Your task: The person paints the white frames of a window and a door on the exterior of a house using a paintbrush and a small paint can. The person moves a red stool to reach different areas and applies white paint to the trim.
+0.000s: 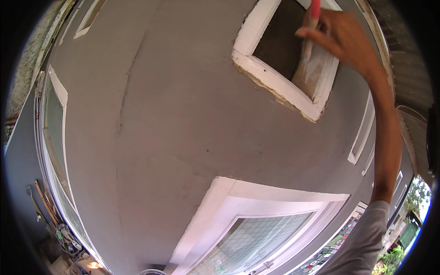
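Note:
My right hand [341, 39] is raised at the upper right, closed around a paintbrush [315, 10] with a red handle end. Its bristle end points down, close to the inner side of a small window opening; whether it touches is hard to tell. White paint lies in streaks over the brown inner side [313, 75] of that opening. Around it runs a white window frame [284, 87] with a rough, chipped lower edge against the grey wall [174, 105]. My left hand is out of sight.
Below stands a white-framed door [220, 197] with a glass pane. A round rim [152, 272] shows at the bottom edge. Long-handled tools [45, 197] lean at the lower left, beside a larger window [54, 119]. Corrugated roofing [410, 59] hangs at the upper right.

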### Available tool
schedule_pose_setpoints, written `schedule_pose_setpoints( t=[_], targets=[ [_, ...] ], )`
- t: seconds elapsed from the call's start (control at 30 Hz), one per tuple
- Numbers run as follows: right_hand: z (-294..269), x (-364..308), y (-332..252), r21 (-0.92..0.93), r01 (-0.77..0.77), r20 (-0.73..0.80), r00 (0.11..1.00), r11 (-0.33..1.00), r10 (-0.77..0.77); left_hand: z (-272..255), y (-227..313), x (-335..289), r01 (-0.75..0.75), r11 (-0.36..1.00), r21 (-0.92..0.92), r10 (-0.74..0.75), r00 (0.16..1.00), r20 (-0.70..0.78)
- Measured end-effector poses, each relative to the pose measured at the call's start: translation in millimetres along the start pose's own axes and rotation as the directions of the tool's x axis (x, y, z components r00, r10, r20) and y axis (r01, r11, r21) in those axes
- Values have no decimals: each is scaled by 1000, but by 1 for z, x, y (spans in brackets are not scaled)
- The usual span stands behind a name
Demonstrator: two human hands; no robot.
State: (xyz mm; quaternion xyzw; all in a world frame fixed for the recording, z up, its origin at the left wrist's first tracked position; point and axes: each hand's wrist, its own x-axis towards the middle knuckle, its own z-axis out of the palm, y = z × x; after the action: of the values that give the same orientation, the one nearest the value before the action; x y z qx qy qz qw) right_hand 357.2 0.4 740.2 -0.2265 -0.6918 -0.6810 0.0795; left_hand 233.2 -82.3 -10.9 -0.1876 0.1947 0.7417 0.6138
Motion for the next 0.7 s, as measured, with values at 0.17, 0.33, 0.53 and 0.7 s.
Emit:
schedule_pose_setpoints(
  t=[0.17,0.33,0.53,0.7],
  targets=[
    [5,-5,-17,213,-91,46,996,973,83,-1,1,0,-13,1000,-3,13,1000,-1],
    [5,1,1,-80,14,-81,997,997,-20,-3,2,-4,-11,1000,8,11,1000,-4],
    [4,-4,-11,70,-77,45,996,995,74,-4,2,-4,-34,999,-1,34,999,-7],
    [-9,-16,5,119,-56,-20,998,991,59,-2,0,-4,-9,1000,14,9,1000,-1]
  ],
)
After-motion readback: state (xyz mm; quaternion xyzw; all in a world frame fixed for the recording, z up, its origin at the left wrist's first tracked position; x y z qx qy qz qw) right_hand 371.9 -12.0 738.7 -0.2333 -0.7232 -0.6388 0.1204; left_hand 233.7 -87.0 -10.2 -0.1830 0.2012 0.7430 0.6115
